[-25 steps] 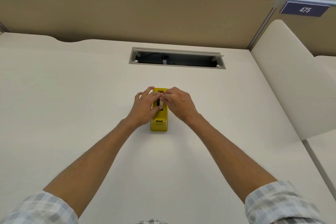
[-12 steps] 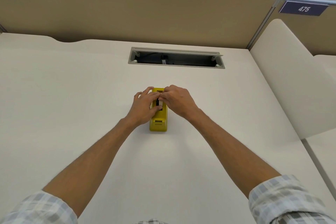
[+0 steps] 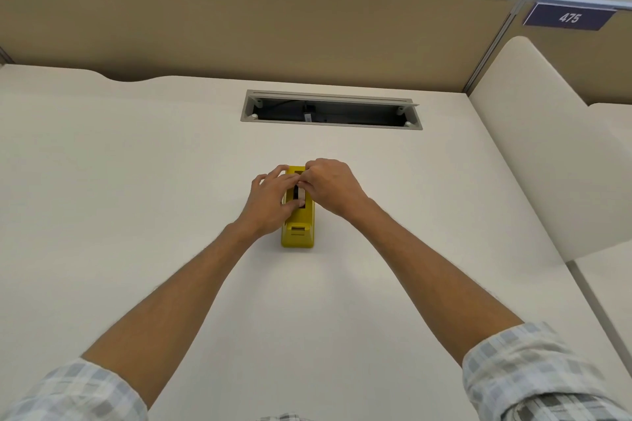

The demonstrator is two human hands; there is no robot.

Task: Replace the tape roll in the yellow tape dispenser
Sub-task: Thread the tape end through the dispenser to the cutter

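Observation:
A yellow tape dispenser (image 3: 298, 232) stands on the white desk (image 3: 136, 215), its cutter end toward me. In its top slot sits a pale tape roll (image 3: 301, 194), seen edge-on. My left hand (image 3: 270, 202) grips the dispenser's left side, thumb lying across the slot's near end. My right hand (image 3: 333, 186) is curled over the right side, fingertips pinching the roll at the slot's far end. Most of the roll is hidden by my fingers and the dispenser's body.
A rectangular cable opening (image 3: 331, 110) is cut into the desk behind the dispenser. A tan partition (image 3: 273, 27) runs along the back, with a rounded white divider (image 3: 533, 147) at the right. Plants show above the partition.
My right hand has curled tighter and shifted slightly toward the far end of the slot. The left hand and dispenser have barely moved.

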